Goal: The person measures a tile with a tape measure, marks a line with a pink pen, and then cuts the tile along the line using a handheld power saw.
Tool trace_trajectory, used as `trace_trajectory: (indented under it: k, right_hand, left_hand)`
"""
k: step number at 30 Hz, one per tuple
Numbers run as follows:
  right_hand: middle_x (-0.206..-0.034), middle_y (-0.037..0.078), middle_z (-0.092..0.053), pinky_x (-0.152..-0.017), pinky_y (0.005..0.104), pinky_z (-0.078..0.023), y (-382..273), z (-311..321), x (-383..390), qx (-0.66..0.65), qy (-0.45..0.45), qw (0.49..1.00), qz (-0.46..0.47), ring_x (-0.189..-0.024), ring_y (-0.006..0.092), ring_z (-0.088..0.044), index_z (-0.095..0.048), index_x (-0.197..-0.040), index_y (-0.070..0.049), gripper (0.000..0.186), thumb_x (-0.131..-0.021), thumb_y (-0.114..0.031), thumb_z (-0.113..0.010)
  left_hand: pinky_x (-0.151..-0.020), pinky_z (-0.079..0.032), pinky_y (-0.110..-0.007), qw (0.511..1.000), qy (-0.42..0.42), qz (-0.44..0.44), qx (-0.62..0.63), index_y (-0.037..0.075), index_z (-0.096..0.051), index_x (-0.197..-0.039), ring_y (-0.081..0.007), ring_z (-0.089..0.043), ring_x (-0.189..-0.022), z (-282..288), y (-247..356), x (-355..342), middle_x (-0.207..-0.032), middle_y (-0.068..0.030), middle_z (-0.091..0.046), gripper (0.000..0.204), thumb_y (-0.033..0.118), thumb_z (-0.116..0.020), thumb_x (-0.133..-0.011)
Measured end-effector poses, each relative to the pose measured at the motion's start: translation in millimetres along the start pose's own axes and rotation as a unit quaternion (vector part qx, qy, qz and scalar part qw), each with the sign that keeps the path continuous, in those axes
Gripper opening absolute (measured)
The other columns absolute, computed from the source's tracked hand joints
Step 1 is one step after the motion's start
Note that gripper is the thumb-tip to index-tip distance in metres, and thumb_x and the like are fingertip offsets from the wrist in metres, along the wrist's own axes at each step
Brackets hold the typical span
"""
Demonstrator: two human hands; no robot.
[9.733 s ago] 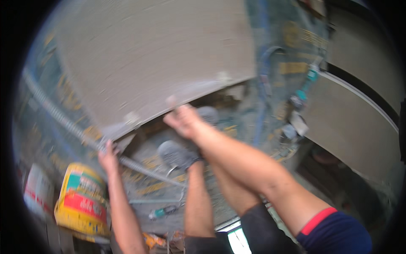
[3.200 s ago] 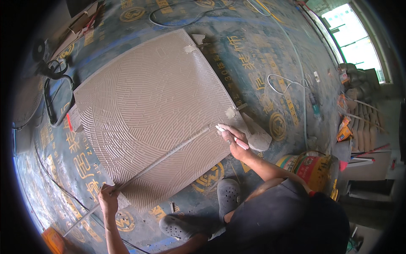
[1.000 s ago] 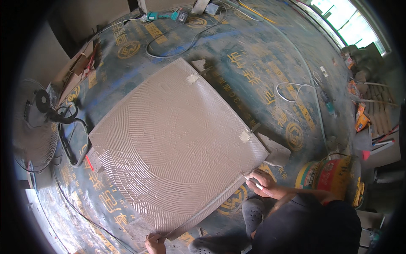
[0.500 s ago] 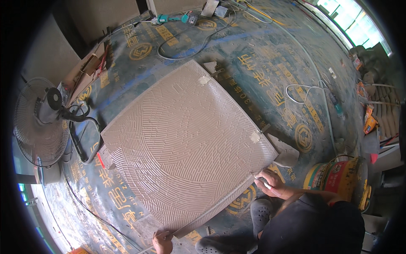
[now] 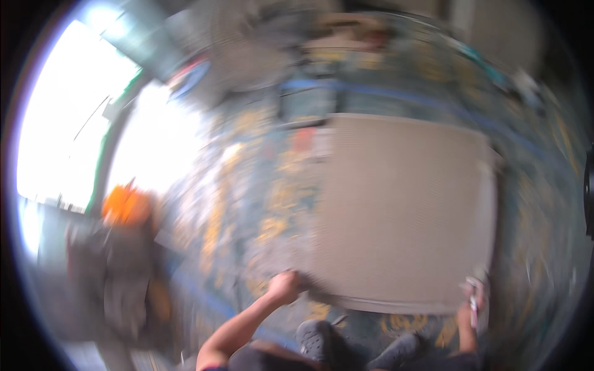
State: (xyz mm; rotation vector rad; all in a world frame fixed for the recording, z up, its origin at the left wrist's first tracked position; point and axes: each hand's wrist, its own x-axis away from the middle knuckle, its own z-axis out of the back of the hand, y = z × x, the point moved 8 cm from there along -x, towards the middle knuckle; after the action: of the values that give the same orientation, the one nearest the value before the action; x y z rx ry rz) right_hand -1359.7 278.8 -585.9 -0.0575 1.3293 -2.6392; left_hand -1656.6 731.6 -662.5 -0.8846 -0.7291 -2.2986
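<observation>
A large square tile (image 5: 402, 210) lies on the floor in front of me, its upper face coated in beige-grey adhesive. The combed ridges are smeared by motion. At its near left corner my left hand (image 5: 286, 286) is closed, next to a dark piece I cannot make out. My right hand (image 5: 468, 306) is at the near right corner, its fingers closed and blurred. A slim white stick (image 5: 474, 312) shows in that hand. Whether the hands also grip the tile is unclear.
My grey clogs (image 5: 315, 340) stand at the tile's near edge. A printed floor covering (image 5: 266, 229) spreads around. Beyond the tile is a blurred grey fan shape (image 5: 241, 49). An orange object (image 5: 127, 204) stands near a bright window (image 5: 62, 123) at the left.
My view has swung left, so the tile appears farther right and squarer. The window has come in, the bucket has gone out. My hands remain near the same tile corners.
</observation>
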Motion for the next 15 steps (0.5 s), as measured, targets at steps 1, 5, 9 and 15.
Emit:
trace_trajectory:
  k: [1,5,9,15]
  right_hand:
    - [-0.096,0.011,-0.062,-0.079,0.0345,-0.048,34.7,-0.3,-16.1,-0.093,0.020,0.995,0.019,-0.083,0.0230,-0.060,-0.056,-0.116,-0.001,0.030,-0.090,-0.015,-0.053]
    - [-0.109,0.018,-0.058,-0.090,0.0360,-0.045,7.8,-79.4,-71.9,-0.054,-0.128,0.976,0.169,-0.100,0.0242,-0.058,-0.048,-0.127,0.001,0.043,-0.098,-0.028,-0.035]
    - [-0.121,0.020,-0.053,-0.099,0.0369,-0.041,-39.4,-152.4,-75.3,-0.165,-0.073,0.984,-0.001,-0.112,0.0273,-0.054,-0.046,-0.131,-0.001,0.044,-0.098,-0.026,-0.034]
    - [-0.119,0.019,-0.051,-0.081,0.0353,-0.048,-53.8,-134.0,-77.4,-0.009,-0.234,0.970,0.063,-0.105,0.0280,-0.058,-0.042,-0.134,-0.002,0.047,-0.098,-0.030,-0.032]
  left_hand:
    - [-0.073,-0.052,-0.040,0.997,0.030,-0.062,0.040,0.016,-0.070,-0.099,-0.0305,-0.064,-0.090,7.9,13.3,-5.9,-0.097,-0.0118,-0.067,0.020,0.016,-0.062,-0.081]
    - [-0.063,-0.053,-0.045,0.997,0.064,-0.052,0.014,0.005,-0.068,-0.073,-0.0358,-0.066,-0.076,18.3,-0.5,2.5,-0.077,-0.0177,-0.066,0.012,0.011,-0.062,-0.065]
    - [-0.064,-0.054,-0.042,0.982,0.169,-0.055,0.066,0.005,-0.068,-0.066,-0.0347,-0.066,-0.074,4.6,0.7,26.0,-0.074,-0.0169,-0.066,0.010,0.014,-0.065,-0.063]
    - [-0.063,-0.053,-0.039,0.977,0.210,-0.007,0.026,0.012,-0.070,-0.066,-0.0282,-0.067,-0.075,-11.6,12.8,-8.8,-0.073,-0.0101,-0.068,0.009,0.015,-0.068,-0.058]
